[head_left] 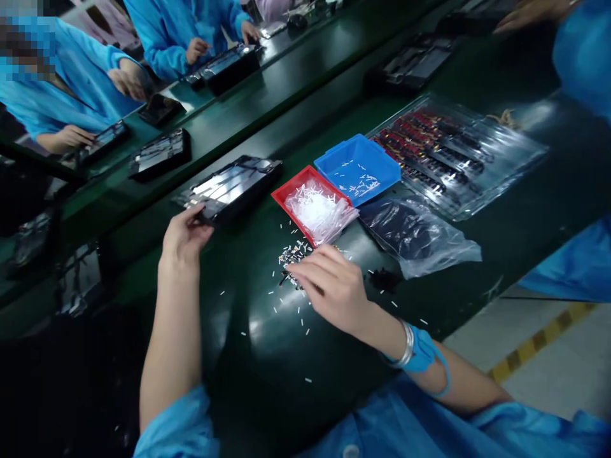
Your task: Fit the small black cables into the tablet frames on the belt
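Head view. Item: heap of tiny white and dark pin-like parts [292,256], loose on the dark green bench [267,343], strays scattered around. Right hand [329,286] rests fingers-down on the heap; whether it pinches a part cannot be told. Left hand [184,232] grips the corner of a flat black rectangular tray [233,184]. Just beyond the heap: red plastic bin [286,194] with a clear bag of white parts [319,213], blue plastic bin [358,166] alongside.

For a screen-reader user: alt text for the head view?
The right hand picks at small white pieces on a dark green table; the left hand grips a black tray. Red bin and blue bin stand beyond.
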{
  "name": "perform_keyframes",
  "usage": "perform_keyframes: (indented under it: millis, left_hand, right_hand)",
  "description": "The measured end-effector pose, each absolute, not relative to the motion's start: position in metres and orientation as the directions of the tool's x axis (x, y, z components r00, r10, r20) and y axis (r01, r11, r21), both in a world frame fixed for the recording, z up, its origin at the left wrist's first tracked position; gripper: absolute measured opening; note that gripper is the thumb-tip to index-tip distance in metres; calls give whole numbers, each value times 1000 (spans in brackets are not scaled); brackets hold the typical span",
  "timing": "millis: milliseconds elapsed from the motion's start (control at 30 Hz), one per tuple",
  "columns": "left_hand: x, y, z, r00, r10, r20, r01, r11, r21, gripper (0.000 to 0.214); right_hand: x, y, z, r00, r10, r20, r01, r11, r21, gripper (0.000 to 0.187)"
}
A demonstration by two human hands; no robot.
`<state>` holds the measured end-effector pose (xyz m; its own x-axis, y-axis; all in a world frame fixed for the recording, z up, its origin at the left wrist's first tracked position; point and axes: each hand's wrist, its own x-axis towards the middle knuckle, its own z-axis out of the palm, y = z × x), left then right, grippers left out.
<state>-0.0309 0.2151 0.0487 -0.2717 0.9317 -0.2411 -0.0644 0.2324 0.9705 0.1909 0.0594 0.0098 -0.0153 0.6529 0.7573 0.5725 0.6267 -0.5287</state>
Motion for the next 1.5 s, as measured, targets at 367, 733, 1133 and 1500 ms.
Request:
perform_keyframes:
  millis: [367,733,1133,1500]
  left_hand:
    - [-29,-100,6,-284,704,-651,-589,407,698,20]
    - [-62,-145,7,236,925,-297,-63,319,946,19]
    - [-119,-95,-30,266,900,346,887,-369,278,39]
    - [-116,-96,-30,345,868,358,919,-389,59,37]
  right_hand:
    - [174,50,13,56,922,383,316,347,-883,7]
    - [68,32,8,-488,862,-140,165,-67,-984,13]
    - [52,34,-12,-520,851,-77,378,148,-914,3]
    - [52,35,-4,-486,870,-82,449,167,-878,5]
